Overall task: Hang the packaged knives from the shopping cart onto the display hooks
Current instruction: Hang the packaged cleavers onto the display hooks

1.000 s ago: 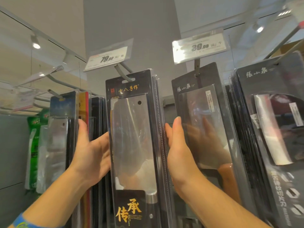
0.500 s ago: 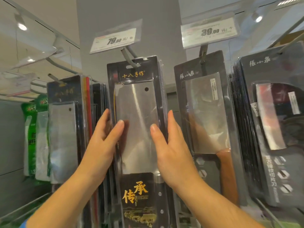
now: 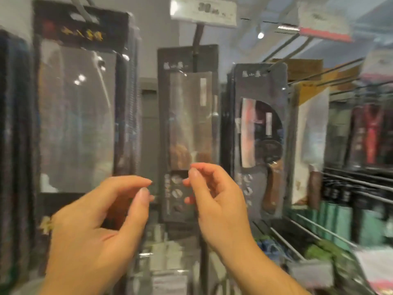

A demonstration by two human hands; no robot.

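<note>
Hovering before the display, my left grip point(image 3: 95, 220) and my right grip point(image 3: 219, 201) hold nothing. The fingers of each are loosely curled, thumb tip near forefinger, and the two are apart from each other.

The knives in view are all on the display. A large cleaver pack point(image 3: 78, 116) hangs at the left. A middle pack point(image 3: 187, 124) hangs from its hook point(image 3: 196, 37) under a price tag point(image 3: 204, 10), just behind my fingertips. A third pack point(image 3: 261, 128) hangs to the right. The view is smeared, so I cannot tell whether any pack sits fully back on its hook. I also cannot tell whether the wire rods point(image 3: 297, 241) at lower right belong to the cart or to a shelf.

As I judge it, the main risk is a careless swing. Both grips are near the middle pack, and a knuckle catching its lower edge could set it rocking or lift it off the hook. The packs hang close together, so one knocked sideways could push its neighbour. With sight this blurred, reaching down for the next knife could also end in a poor hold, and a heavy pack might slip.
</note>
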